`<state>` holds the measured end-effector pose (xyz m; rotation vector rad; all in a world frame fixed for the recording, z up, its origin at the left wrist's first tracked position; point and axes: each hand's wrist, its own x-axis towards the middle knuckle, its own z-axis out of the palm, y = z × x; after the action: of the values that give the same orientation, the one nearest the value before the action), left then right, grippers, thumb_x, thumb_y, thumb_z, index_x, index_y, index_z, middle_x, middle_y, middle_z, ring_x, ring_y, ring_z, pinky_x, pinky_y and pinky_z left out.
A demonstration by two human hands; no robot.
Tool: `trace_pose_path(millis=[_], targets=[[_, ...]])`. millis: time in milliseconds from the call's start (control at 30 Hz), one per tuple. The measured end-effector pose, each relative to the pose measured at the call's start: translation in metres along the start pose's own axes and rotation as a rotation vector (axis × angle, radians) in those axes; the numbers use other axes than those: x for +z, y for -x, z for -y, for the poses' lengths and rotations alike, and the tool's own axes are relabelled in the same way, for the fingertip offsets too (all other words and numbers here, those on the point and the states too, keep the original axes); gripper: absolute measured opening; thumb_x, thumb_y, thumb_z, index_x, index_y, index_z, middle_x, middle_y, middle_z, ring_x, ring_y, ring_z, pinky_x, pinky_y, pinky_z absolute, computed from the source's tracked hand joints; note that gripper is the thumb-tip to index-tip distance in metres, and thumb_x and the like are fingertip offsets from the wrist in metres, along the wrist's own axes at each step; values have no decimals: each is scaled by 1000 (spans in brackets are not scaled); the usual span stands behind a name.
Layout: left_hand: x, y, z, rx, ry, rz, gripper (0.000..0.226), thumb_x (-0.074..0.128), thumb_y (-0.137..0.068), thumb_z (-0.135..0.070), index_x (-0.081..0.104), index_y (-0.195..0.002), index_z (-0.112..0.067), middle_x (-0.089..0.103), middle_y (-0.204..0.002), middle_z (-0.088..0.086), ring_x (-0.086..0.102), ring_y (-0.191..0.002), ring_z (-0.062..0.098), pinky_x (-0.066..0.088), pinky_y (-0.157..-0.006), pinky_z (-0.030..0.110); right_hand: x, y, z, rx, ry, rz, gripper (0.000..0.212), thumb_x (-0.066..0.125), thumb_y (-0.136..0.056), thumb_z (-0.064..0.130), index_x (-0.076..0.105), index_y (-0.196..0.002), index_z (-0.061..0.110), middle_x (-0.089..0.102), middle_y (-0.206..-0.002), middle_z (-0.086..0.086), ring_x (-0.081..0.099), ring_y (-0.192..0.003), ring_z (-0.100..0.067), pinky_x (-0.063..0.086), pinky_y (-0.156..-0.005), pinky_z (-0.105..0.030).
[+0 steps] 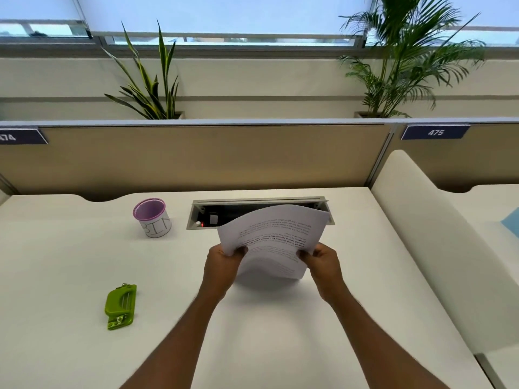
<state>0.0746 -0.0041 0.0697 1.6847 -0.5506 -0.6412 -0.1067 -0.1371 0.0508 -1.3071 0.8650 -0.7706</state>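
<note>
Both hands are gripping the paper sheets (pixel 275 237). The left hand (pixel 224 265) is pinching the left edge and the right hand (pixel 323 262) the right edge, fingers curled round on both.

The stack is standing roughly upright mid-desk (pixel 84 262). Its top is bowing over toward 12 o'clock and partly covering the open cable box (pixel 193 217). The bottom edge is sitting at or just above the desk; I can't tell if it's touching.

My read is that the sheets are being squared up. The edges aren't looking flush yet, as one sheet is fanning off at the top.

The green tool (pixel 121 306) (stapler or punch, unclear) is lying at 8 o'clock from the hands, well apart and untouched. So fastening or punching is looking not started. The cup (pixel 153 221) marked BIN is standing at 10 o'clock and isn't involved.
</note>
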Motion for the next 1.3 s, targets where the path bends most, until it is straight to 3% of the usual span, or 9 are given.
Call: trace_pose_path(millis=[300, 433, 533, 667, 767, 833, 900, 1067, 1300], targets=[[5, -2, 5, -7, -10, -21, 4, 69, -85, -23, 71, -86, -26, 74, -85, -3, 70, -82, 24, 57, -64, 33, -5, -7, -5, -41, 185, 0, 32, 66, -87, 4, 75, -78, 33, 77, -82, 12, 71, -76, -5, 55, -60, -18], [8, 1, 4, -16, -42, -8, 21, 68, -87, -27, 70, -102, -13, 74, -93, 5, 70, -89, 32, 56, -63, 33, -11, -7, -10, -22, 400, 1, 14, 65, -89, 13, 73, -85, 23, 76, -88, 1, 71, -86, -23, 59, -71, -41], [3, -4, -18, 116, -202, -100, 60, 75, -80, -25, 47, -132, -14, 62, -121, 11, 61, -111, 32, 55, -85, 42, -16, -15, 11, -114, 522, 13, 12, 64, -92, 22, 73, -88, 16, 75, -87, -4, 71, -78, -23, 59, -70, -45], [-13, -13, -75, 512, -557, -407, 115, 78, -68, -46, 6, -151, -12, 17, -158, 17, 14, -146, 32, 11, -118, 45, -16, -23, 57, -279, 802, 173, 24, 53, -93, 29, 73, -86, 18, 70, -80, 7, 65, -72, -6, 55, -62, -30], [-22, -23, -114, 630, -681, -82, 83, 70, -71, -46, 35, -144, -28, 47, -144, 4, 40, -136, 28, 31, -112, 46, -11, -28, 89, -282, 916, 220, 23, 52, -90, 25, 74, -85, 23, 69, -78, 14, 66, -73, -6, 55, -62, -32], [-27, -25, -125, 550, -596, 108, 32, 69, -77, -35, 66, -109, -33, 72, -99, -6, 68, -91, 15, 58, -77, 39, -9, -30, 105, -278, 983, 258, 22, 51, -87, 28, 73, -84, 27, 68, -75, 18, 65, -72, -4, 54, -61, -28], [-34, -28, -125, 533, -527, 136, 3, 68, -81, -30, 71, -80, -31, 70, -68, -14, 64, -63, 1, 52, -53, 25, -11, -32, 118, -290, 1027, 297, 18, 54, -84, 28, 72, -82, 27, 68, -77, 16, 64, -71, -3, 52, -60, -25], [-55, -35, -113, 403, -267, 88, 5, 71, -78, -32, 74, -75, -36, 74, -71, -12, 69, -59, 8, 54, -52, 28, -49, -37, 134, -190, 875, 369, 9, 71, -80, 18, 74, -71, 21, 68, -64, 14, 60, -58, 1, 45, -57, -22], [-68, -42, -94, 297, -4, 53, 11, 73, -74, -33, 75, -84, -31, 77, -82, -4, 72, -70, 17, 59, -63, 37, -75, -37, 109, -159, 223, 273, 20, 68, -84, 0, 79, -88, 16, 79, -91, -3, 72, -84, -15, 56, -80, -34]])
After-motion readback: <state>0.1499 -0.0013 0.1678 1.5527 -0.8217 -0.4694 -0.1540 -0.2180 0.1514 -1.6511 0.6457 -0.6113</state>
